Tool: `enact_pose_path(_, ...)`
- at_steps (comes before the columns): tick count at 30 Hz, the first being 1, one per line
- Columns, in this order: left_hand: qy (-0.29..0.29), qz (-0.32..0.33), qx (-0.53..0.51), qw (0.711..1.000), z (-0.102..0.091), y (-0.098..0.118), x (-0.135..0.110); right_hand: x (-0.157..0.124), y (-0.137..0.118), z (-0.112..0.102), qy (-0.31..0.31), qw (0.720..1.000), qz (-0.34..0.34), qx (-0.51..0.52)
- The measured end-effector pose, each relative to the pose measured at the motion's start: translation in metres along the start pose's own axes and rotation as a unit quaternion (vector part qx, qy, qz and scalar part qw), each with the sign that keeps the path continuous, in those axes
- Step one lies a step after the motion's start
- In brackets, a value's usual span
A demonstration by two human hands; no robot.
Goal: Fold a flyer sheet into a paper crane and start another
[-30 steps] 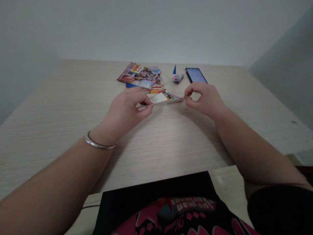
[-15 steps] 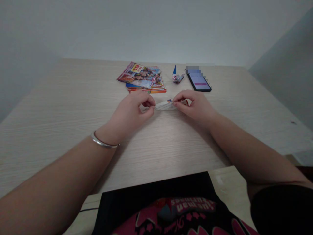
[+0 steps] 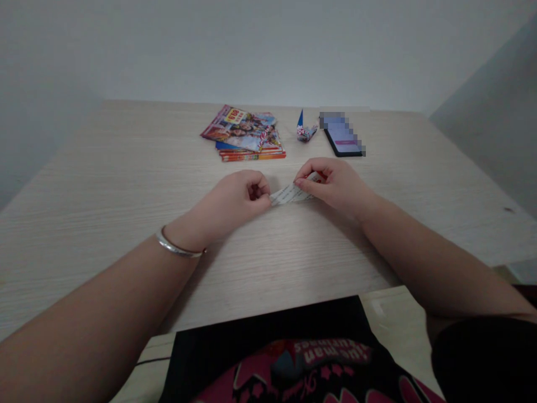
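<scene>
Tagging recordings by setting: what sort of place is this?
Probably an indoor room, home or office unclear: a pale wood-grain table against a plain wall, with a phone on it.

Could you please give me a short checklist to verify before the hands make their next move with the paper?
1. Left hand pinches the left tip of the folded paper: ok.
2. Right hand pinches the paper's upper edge: ok.
3. Phone lies apart from both hands: ok.
4. Paper figure stands apart from both hands: ok.
5. Booklet pile squared up: not ok, the top one lies askew.
6. Paper's right end neatly folded: cannot tell, the right hand covers part.
</scene>
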State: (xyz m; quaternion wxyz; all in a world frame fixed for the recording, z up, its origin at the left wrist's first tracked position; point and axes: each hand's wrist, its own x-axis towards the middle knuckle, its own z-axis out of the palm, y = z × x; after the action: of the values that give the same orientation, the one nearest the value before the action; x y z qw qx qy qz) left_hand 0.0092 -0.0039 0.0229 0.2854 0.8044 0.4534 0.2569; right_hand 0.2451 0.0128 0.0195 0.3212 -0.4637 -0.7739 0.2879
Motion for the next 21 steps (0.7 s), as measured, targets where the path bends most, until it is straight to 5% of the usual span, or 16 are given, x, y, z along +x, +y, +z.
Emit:
enact_pose_path(6, -0.059, -0.018, -0.020, 0.998, -0.003, 0.000, 0.000, 0.003, 0.014, -0.013, -0.023, 0.999, 0.031, 0.012)
enact_pose_path(21, -0.038, -0.016, 0.052, 0.998, -0.011, -0.011, 0.002, 0.008, 0.034, -0.028, -0.018, 0.997, 0.061, 0.044)
